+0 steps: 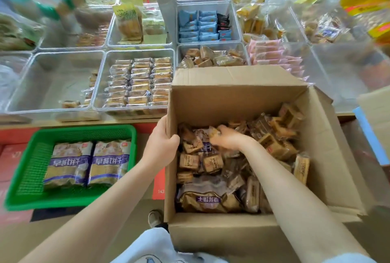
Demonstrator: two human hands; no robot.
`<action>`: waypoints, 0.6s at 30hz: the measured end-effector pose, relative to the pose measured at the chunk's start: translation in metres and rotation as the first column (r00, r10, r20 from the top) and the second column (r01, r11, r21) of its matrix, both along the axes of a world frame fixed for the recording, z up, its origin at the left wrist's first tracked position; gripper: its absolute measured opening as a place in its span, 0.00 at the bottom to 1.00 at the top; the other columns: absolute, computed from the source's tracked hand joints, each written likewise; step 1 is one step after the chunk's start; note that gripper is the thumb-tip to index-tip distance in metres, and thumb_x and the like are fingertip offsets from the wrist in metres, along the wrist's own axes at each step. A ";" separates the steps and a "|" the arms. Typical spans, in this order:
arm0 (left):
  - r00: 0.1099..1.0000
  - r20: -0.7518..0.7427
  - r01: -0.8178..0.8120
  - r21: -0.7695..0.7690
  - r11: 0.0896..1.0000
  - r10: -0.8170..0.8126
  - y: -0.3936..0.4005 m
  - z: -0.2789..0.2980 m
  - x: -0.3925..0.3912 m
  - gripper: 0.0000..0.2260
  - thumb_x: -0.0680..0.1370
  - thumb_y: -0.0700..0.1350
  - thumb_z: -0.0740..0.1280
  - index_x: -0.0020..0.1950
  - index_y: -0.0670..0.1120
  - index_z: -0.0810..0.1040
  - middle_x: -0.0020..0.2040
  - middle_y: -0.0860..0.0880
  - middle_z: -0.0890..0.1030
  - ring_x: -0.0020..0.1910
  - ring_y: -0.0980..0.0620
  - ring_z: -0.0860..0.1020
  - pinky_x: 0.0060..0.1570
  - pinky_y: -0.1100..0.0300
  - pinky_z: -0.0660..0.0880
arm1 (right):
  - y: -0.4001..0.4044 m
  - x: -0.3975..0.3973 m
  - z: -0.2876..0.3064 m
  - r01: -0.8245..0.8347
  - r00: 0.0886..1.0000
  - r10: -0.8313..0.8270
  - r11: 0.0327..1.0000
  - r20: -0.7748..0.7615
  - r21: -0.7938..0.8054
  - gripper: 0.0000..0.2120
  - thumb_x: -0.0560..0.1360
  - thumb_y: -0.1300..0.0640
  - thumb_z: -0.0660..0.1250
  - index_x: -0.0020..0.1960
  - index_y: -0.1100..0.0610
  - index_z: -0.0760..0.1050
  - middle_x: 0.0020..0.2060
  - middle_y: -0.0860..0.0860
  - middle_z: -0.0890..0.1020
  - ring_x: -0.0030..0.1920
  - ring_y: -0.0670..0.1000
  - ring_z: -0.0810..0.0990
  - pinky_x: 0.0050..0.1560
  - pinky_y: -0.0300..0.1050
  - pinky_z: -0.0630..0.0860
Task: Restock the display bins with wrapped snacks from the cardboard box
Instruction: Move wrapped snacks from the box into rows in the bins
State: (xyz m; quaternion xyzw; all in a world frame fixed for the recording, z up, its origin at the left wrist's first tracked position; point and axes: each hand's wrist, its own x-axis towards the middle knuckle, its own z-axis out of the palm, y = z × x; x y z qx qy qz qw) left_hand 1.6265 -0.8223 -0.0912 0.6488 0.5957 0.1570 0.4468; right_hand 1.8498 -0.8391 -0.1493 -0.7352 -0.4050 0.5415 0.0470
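- My left hand (161,143) grips the near-left wall of the cardboard box (329,157), thumb hooked over the rim and fingers outside. I judge it best to hold that wall firm so the box does not slide or tip while I dig.
- My right hand (226,138) is down inside the box, fingers curled round a few brown wrapped snacks (211,162) at the top of the pile. How many I have pinched I cannot tell; the fingertips are buried in wrappers.
- The wrappers look slick and crinkly, so I would close on the bodies of the packets, not on the loose seal ends, and lift straight up so that none catch on the neighbours.
- A larger purple-labelled biscuit bag (207,200) lies at the near end of the box; I leave it alone for this handful.
- Left of the box, lower down, a green basket (27,174) holds two biscuit bags of the same kind; it is not where this handful goes.
- Beyond the far flap sits the bin of brown snacks (211,57), partly filled, which looks the matching target. I would carry the handful over the flap and set it down there, not drop it.
- The neatly rowed bin (99,85) to its left holds a different packet; I keep clear of it.
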 end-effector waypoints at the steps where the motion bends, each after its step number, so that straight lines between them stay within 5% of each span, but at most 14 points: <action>1: 0.999 -0.039 0.008 0.051 0.999 -0.006 -0.002 0.002 -0.001 0.29 0.80 0.41 0.64 0.80 0.51 0.59 0.72 0.49 0.71 0.64 0.51 0.73 0.58 0.64 0.72 | 0.001 0.000 0.016 0.176 0.966 -0.161 0.983 -0.204 0.056 0.26 0.78 0.48 0.65 0.72 0.55 0.62 0.67 0.57 0.74 0.61 0.58 0.79 0.51 0.51 0.79; 3: 0.984 -0.165 0.105 0.276 0.955 -0.061 -0.005 0.008 -0.004 0.33 0.80 0.46 0.66 0.81 0.48 0.55 0.78 0.47 0.63 0.75 0.48 0.63 0.74 0.54 0.63 | 0.003 0.000 0.041 0.429 0.786 -0.298 0.894 -0.542 0.130 0.26 0.74 0.53 0.66 0.68 0.60 0.66 0.61 0.60 0.77 0.56 0.59 0.82 0.50 0.53 0.80; 5: 0.970 -0.193 0.226 0.470 0.853 -0.150 -0.002 0.016 -0.009 0.34 0.78 0.53 0.67 0.81 0.49 0.56 0.78 0.48 0.62 0.77 0.49 0.59 0.77 0.52 0.56 | 0.004 -0.002 0.068 0.523 0.659 -0.245 0.829 -0.711 0.199 0.24 0.72 0.56 0.65 0.67 0.61 0.68 0.57 0.61 0.79 0.54 0.58 0.83 0.51 0.52 0.79; 7: 0.975 -0.114 0.224 0.508 0.832 -0.193 0.001 0.032 -0.012 0.35 0.76 0.57 0.68 0.80 0.51 0.59 0.77 0.50 0.65 0.75 0.53 0.60 0.75 0.56 0.56 | 0.005 -0.015 0.092 0.501 0.649 -0.130 0.815 -0.750 0.293 0.20 0.77 0.56 0.65 0.67 0.60 0.70 0.56 0.60 0.81 0.56 0.59 0.82 0.51 0.50 0.80; 10: 0.971 0.039 0.183 0.516 0.837 -0.236 0.009 0.055 -0.022 0.37 0.73 0.62 0.68 0.79 0.54 0.59 0.71 0.54 0.71 0.69 0.56 0.68 0.69 0.55 0.66 | 0.009 -0.052 0.121 0.391 0.789 -0.016 0.784 -0.615 0.481 0.14 0.81 0.55 0.67 0.65 0.57 0.77 0.52 0.56 0.85 0.50 0.55 0.83 0.44 0.46 0.76; 12: 0.955 0.214 0.098 0.429 0.898 -0.207 0.021 0.062 -0.037 0.35 0.74 0.61 0.71 0.76 0.54 0.62 0.64 0.56 0.75 0.63 0.60 0.75 0.62 0.58 0.74 | 0.016 -0.082 0.135 0.269 0.884 0.050 0.759 -0.465 0.593 0.13 0.79 0.55 0.69 0.62 0.56 0.80 0.44 0.50 0.86 0.41 0.46 0.82 0.41 0.39 0.76; 16: 0.823 0.555 -0.077 -0.100 0.992 0.120 0.054 0.061 -0.093 0.23 0.78 0.55 0.71 0.71 0.53 0.71 0.58 0.50 0.83 0.56 0.51 0.83 0.58 0.49 0.80 | 0.045 -0.141 0.141 0.044 0.965 0.139 0.748 -0.221 0.662 0.17 0.75 0.53 0.75 0.63 0.53 0.80 0.50 0.47 0.85 0.51 0.45 0.83 0.52 0.39 0.79; 18: 0.792 0.584 -0.081 -0.188 0.979 0.178 0.077 0.053 -0.134 0.16 0.80 0.51 0.68 0.67 0.51 0.75 0.55 0.47 0.84 0.53 0.48 0.84 0.52 0.53 0.82 | 0.069 -0.176 0.137 -0.049 0.980 0.162 0.760 -0.116 0.648 0.18 0.73 0.52 0.76 0.62 0.52 0.80 0.50 0.47 0.84 0.51 0.46 0.82 0.54 0.44 0.80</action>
